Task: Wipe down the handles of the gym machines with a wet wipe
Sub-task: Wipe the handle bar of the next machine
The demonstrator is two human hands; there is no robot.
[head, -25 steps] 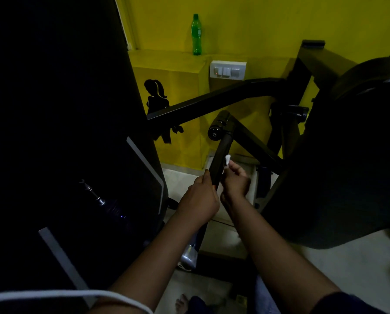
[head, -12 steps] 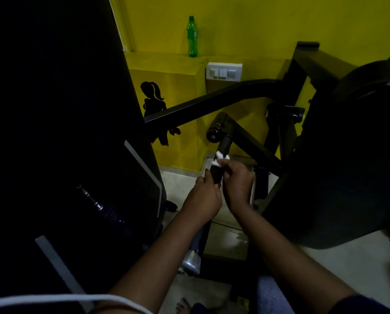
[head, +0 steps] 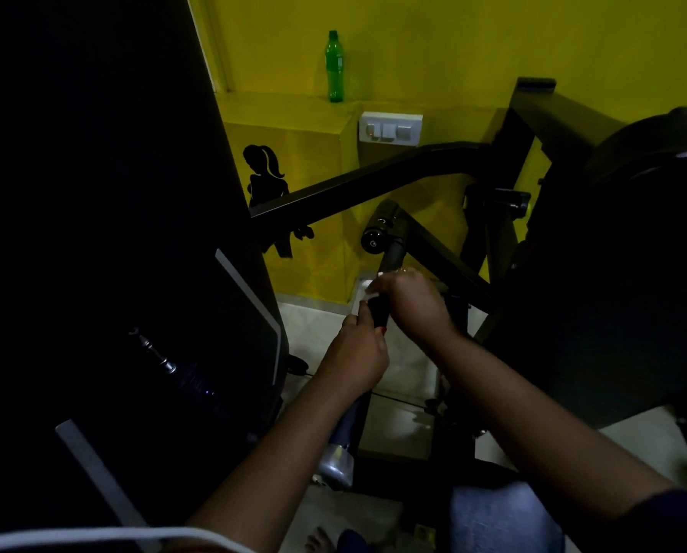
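Observation:
A black padded machine handle [head: 389,265] runs down from a cross bar toward me, ending in a silver cap [head: 336,468]. My left hand [head: 358,357] grips the handle low down. My right hand [head: 411,303] is curled round the handle just above it, with a white wet wipe [head: 370,291] pressed against the grip; only a small edge of the wipe shows at my fingertips.
A black machine frame bar [head: 374,181] crosses behind the handle. A large dark seat pad [head: 613,273] fills the right, a dark panel [head: 114,233] the left. A green bottle [head: 335,67] stands on the yellow ledge by a switch plate [head: 389,127].
My right hand has moved from pinching the wipe beside the handle to wrapping it round the handle above my left hand. My left hand kept its grip.

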